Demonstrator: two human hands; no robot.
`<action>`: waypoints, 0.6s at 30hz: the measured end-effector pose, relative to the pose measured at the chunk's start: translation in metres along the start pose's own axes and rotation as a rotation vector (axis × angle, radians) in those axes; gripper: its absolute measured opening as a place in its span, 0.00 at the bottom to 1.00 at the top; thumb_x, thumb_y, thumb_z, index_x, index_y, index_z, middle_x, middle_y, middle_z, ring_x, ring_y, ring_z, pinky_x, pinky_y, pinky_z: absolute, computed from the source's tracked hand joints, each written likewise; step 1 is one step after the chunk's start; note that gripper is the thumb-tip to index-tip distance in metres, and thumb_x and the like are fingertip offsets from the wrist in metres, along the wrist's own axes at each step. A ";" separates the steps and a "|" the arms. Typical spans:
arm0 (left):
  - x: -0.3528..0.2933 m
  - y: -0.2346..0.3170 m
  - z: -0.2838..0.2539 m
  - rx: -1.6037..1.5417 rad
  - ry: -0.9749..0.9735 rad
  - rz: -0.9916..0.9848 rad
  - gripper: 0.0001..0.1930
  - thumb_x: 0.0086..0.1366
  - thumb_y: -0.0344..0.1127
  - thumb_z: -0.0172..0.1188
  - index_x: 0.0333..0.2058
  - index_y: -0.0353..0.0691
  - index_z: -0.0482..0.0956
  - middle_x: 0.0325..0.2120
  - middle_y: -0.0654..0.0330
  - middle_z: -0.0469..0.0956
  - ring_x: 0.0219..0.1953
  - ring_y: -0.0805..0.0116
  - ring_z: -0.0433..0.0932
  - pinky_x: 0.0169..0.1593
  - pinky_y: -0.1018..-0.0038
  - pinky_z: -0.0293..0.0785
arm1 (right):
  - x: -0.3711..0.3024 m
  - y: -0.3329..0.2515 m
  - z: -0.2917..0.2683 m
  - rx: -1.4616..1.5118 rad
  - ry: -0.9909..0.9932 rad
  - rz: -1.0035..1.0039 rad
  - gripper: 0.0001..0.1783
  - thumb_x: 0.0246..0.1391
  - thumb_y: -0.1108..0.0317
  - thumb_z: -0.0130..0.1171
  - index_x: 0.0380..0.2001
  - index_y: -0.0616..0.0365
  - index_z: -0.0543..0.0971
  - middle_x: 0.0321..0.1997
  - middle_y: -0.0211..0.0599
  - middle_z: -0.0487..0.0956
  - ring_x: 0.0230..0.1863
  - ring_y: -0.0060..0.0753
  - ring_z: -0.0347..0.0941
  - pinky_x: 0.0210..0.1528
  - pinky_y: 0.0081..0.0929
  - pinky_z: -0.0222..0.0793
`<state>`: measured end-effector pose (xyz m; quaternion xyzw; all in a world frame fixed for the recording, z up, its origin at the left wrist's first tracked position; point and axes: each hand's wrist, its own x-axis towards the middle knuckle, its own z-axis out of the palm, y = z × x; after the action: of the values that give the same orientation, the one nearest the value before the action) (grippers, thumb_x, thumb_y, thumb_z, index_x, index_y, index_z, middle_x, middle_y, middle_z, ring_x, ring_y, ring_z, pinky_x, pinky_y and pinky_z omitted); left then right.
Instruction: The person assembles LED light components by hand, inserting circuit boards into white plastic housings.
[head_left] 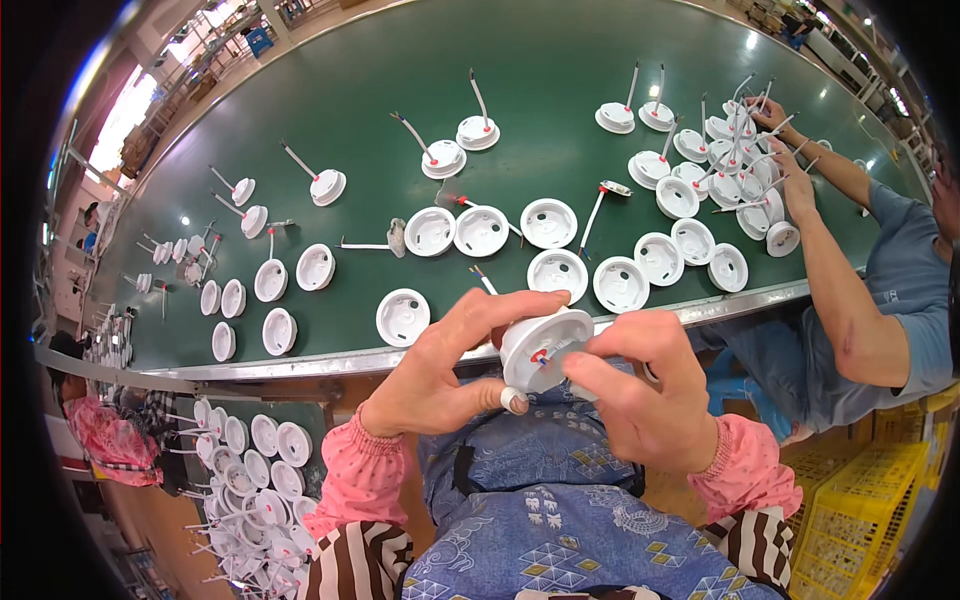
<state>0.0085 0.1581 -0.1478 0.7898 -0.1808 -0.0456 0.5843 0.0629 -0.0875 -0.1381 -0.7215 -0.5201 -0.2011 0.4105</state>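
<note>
A white round lamp housing (521,352) is tilted in front of my chest, its hollow side turned toward me. My left hand (432,368) is closed around its left edge, with fingers over the top and the thumb, wrapped in a white band, below. Inside the housing a red grommet (541,355) shows, with short wire ends poking through. Bent fingers of my right hand (655,395) press together at the housing's right inner edge; whatever they pinch is mostly hidden. A cable with bare wire ends (483,278) rises behind my left hand.
Several white housings (403,318) lie hollow side up along the green worktable's (330,110) metal near edge. Others with upright cables (478,132) stand farther back. At right, a co-worker's hands (790,170) touch a cluster. More housings (255,500) are piled lower left; yellow crates (865,510) stand lower right.
</note>
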 end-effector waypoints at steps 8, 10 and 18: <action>0.005 0.001 0.019 -0.628 0.060 -0.146 0.38 0.70 0.41 0.65 0.72 0.36 0.57 0.65 0.51 0.67 0.49 0.61 0.84 0.36 0.74 0.82 | -0.004 0.006 0.008 0.063 0.109 0.189 0.20 0.41 0.86 0.64 0.40 0.61 0.82 0.39 0.39 0.75 0.34 0.36 0.75 0.32 0.28 0.73; 0.012 -0.011 0.032 -0.687 0.079 -0.116 0.37 0.72 0.41 0.62 0.72 0.34 0.54 0.67 0.47 0.64 0.49 0.58 0.84 0.31 0.76 0.82 | -0.006 0.012 0.006 0.189 0.131 0.359 0.16 0.45 0.87 0.64 0.39 0.61 0.81 0.38 0.39 0.75 0.31 0.30 0.75 0.31 0.23 0.72; 0.048 -0.004 0.061 -0.647 0.116 -0.091 0.41 0.69 0.24 0.61 0.75 0.41 0.48 0.68 0.48 0.62 0.50 0.59 0.84 0.33 0.76 0.83 | -0.020 0.027 0.002 0.628 0.335 0.833 0.09 0.55 0.84 0.63 0.39 0.66 0.77 0.39 0.34 0.77 0.37 0.19 0.78 0.37 0.18 0.76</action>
<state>0.0366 0.0872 -0.1637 0.5718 -0.0878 -0.0816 0.8116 0.0800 -0.1010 -0.1638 -0.6673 -0.1530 0.0310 0.7283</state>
